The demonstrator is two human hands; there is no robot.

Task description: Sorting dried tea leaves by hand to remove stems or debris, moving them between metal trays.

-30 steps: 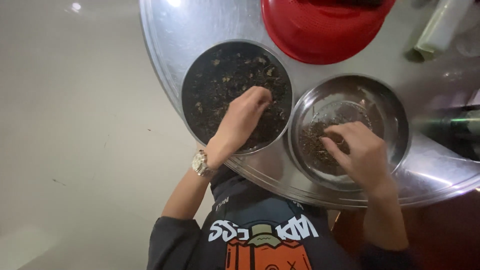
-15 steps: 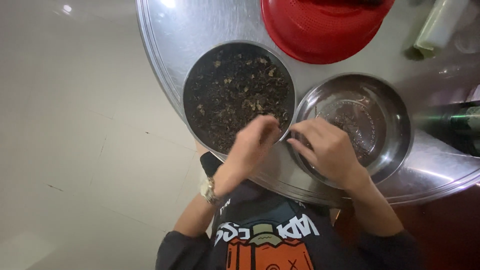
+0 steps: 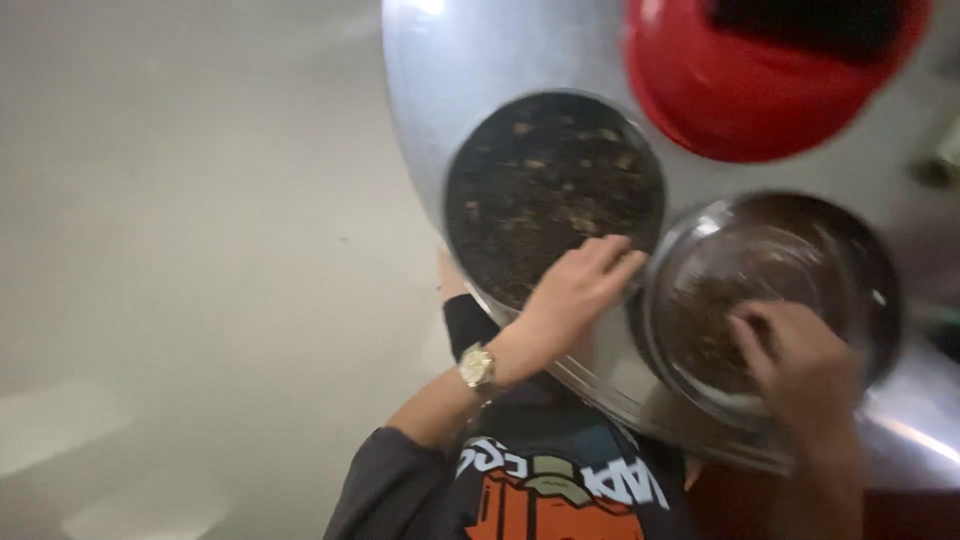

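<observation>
Overhead view: blurred with motion, so small detail is hard to read.
Left hand (image 3: 570, 300): lies at the near right edge of the dark-filled pan, fingers (image 3: 612, 258) stretched out close together and flat on the contents; they grip nothing that I can make out.
Wristwatch (image 3: 478, 368): gold-coloured, on the left wrist.
Right hand (image 3: 800, 365): reaches into the steel bowl from its near side, fingers curled downward onto the dark bits; whether anything is pinched between them I cannot tell.
Dark-filled pan (image 3: 545, 190): round, shallow, metal-rimmed, covered with a dark crumbly layer flecked with paler pieces; it sits left of the steel bowl, just beside it.
Steel bowl (image 3: 770, 300): round, shiny, with a small heap of the same dark stuff on its bottom under the right hand.
Red bowl (image 3: 760, 80): round, plastic-looking, at the far side beyond both metal vessels, something dark inside at the top edge.
Printed picture: orange and white, on the front of the person's dark shirt (image 3: 560, 480), at the bottom edge.
Table (image 3: 440, 90): round, bare shiny metal, carrying all three vessels.
Floor (image 3: 180, 250): pale, smooth, filling the left half of the view.
</observation>
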